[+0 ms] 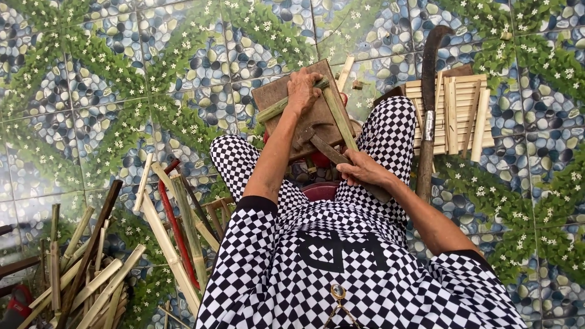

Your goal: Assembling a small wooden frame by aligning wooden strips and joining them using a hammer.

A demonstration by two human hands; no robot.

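The left hand [303, 90] is clamped down on a green bamboo strip [286, 105] and pins it across a brown wooden board [277, 97] propped over the knees, while the right hand [361, 169] is closed around the handle of a dark blade [320, 143] set against a second bamboo slat [340, 117] that runs down the board. This looks like the trimming step on one slat (more cut slats [458, 113] lie stacked on the tiled floor [91, 91] just past the right knee, beside a long curved knife [429, 91]). The next stroke probably calls for a steady left hold and the blade driven along the grain.
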